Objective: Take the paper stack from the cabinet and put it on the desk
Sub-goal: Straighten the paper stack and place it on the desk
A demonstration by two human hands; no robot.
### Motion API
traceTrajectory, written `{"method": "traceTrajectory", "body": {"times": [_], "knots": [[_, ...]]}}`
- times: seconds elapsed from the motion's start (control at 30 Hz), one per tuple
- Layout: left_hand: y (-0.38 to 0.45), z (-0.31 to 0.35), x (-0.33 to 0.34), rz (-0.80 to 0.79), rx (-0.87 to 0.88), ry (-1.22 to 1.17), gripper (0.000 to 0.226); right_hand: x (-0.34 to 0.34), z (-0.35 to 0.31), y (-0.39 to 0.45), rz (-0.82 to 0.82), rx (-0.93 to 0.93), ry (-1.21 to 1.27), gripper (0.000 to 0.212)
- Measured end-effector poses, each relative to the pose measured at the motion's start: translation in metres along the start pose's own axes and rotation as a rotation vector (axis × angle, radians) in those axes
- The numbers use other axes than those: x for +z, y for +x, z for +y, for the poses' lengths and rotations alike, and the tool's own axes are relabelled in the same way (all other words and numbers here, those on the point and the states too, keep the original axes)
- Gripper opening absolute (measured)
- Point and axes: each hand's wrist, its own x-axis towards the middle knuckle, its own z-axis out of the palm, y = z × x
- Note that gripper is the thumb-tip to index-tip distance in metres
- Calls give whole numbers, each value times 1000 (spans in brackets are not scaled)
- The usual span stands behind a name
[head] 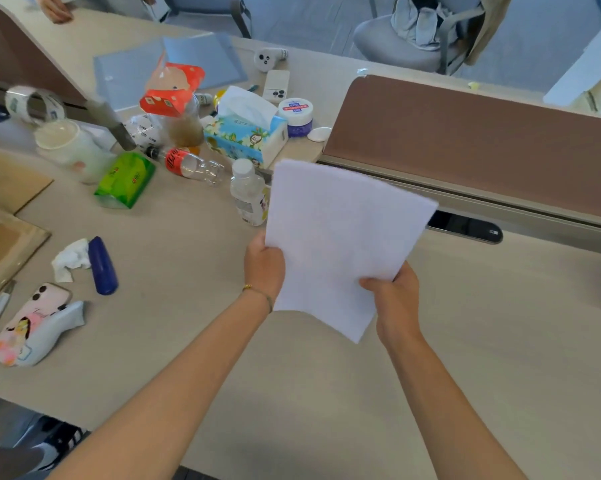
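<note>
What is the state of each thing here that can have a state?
paper stack: held above the desk
left hand: gripping stack
right hand: gripping stack
cola bottle: lying down, capped
clear bottle: upright, capped
tissue box: open, tissue sticking out

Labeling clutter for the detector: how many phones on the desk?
2: a phone in a pink case lies at the left edge; a white phone lies camera-up behind the tissue box. Clutter may hide others.

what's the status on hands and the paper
Left hand and right hand both gripping paper stack, held above desk. Small bottle close by its left edge.
</note>
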Motion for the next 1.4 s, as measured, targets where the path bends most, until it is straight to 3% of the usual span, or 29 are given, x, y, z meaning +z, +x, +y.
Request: {"method": "traceTrajectory", "body": {"times": [0.23, 0.33, 0.5, 0.63, 0.7, 0.8, 0.9, 1.13, 1.3, 1.4], "knots": [[39, -29, 16, 4, -177, 266, 18, 13, 30, 39, 133, 182, -80, 41], [49, -47, 17, 13, -197, 348, 31, 23, 44, 56, 123, 228, -161, 38], [68, -56, 18, 25, -188, 429, 26, 42, 48, 73, 45, 251, -165, 41], [79, -54, 13, 39, -167, 492, 38, 42, 47, 78, 62, 267, -165, 29], [78, -51, 11, 61, -176, 435, 49, 39, 44, 73, 61, 273, -144, 42], [69, -52, 10, 72, -181, 366, 57, 35, 40, 62, 35, 323, -106, 87], [58, -55, 13, 58, -177, 338, 61, 38, 44, 55, 7, 339, -136, 96], [62, -71, 18, 61, -154, 440, 58, 39, 47, 62, -39, 283, -203, 93], [56, -69, 17, 29, -129, 494, 57, 33, 46, 65, -83, 220, -229, 61], [54, -62, 12, 21, -139, 493, 58, 31, 41, 58, -126, 224, -245, 75]]}}
